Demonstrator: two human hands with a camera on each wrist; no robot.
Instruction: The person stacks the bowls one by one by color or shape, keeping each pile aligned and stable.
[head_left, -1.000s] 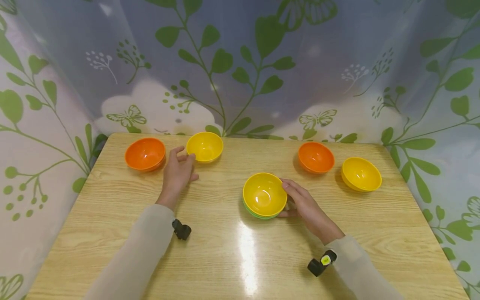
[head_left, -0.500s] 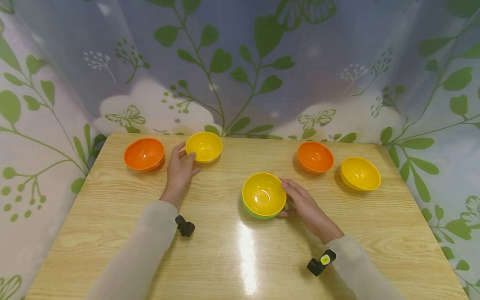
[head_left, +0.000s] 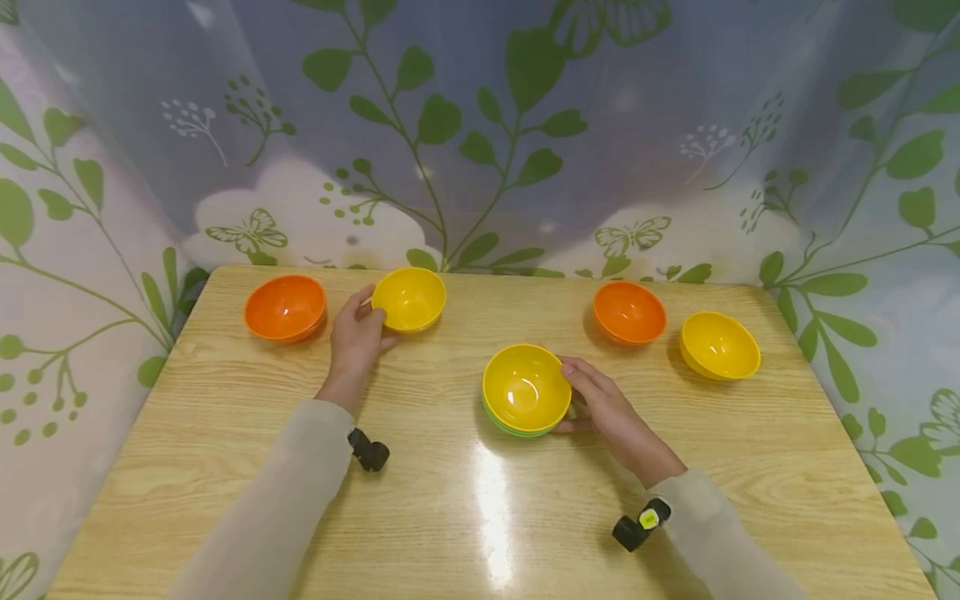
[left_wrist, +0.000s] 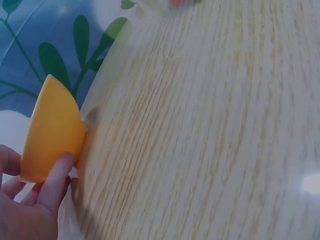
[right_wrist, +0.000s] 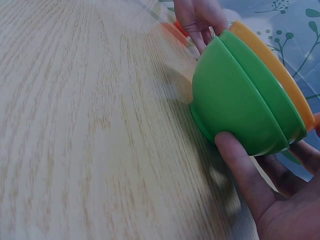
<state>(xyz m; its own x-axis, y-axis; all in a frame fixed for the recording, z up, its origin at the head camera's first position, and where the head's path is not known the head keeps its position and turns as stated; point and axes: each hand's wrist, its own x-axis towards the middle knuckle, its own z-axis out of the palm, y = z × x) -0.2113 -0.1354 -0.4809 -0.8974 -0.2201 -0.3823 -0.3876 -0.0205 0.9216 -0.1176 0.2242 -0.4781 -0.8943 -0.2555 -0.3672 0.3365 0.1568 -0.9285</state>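
At the back left of the table, my left hand grips a yellow bowl by its left side. In the left wrist view, the thumb lies low on the outside of that yellow bowl and the other fingers reach the rim. My right hand holds the right side of a bowl stack near the middle. A yellow bowl tops this stack. Seen from the right wrist, two nested green bowls sit beneath the yellow one, with my thumb against the lower green bowl.
An orange bowl stands left of my left hand. Another orange bowl and a yellow bowl stand at the back right. The wooden table ends at a leaf-printed curtain.
My left hand has come from beside the back-left yellow bowl to gripping it, and that bowl has shifted slightly toward me. The right hand and its stack have stayed in place.
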